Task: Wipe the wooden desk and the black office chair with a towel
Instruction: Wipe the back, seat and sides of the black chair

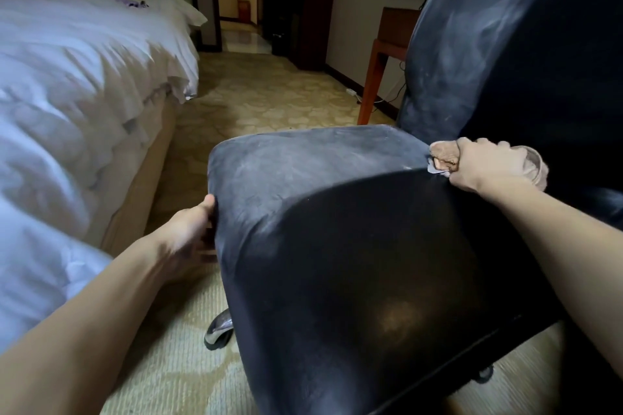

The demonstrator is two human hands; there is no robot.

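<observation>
1. The chair (354, 246) is filling the middle and right of the view, its seat at centre and its backrest (505, 43) rising toward 1 o'clock.
2. The right hand (485, 165) is sitting at 2 o'clock, where the seat is meeting the backrest, its fingers clamped on a bunched towel (445, 156).
3. The towel is touching the seat's rear edge, with parts of it showing on both sides of the fist.
4. The left hand (188, 232) is gripping the seat's left edge at 9 o'clock: the thumb is lying on top, and I cannot tell how the other fingers are set beneath.
5. Pale dusty streaks are showing on the far half of the seat and on the backrest.
6. A bed (67, 94) is lying at 10 o'clock, well apart from the chair.
7. A wooden surface's leg (374, 80) is standing at 1 o'clock, just left of the backrest.
8. A chrome chair foot (219, 330) is resting on the carpet (175, 364) at 7 o'clock.
</observation>
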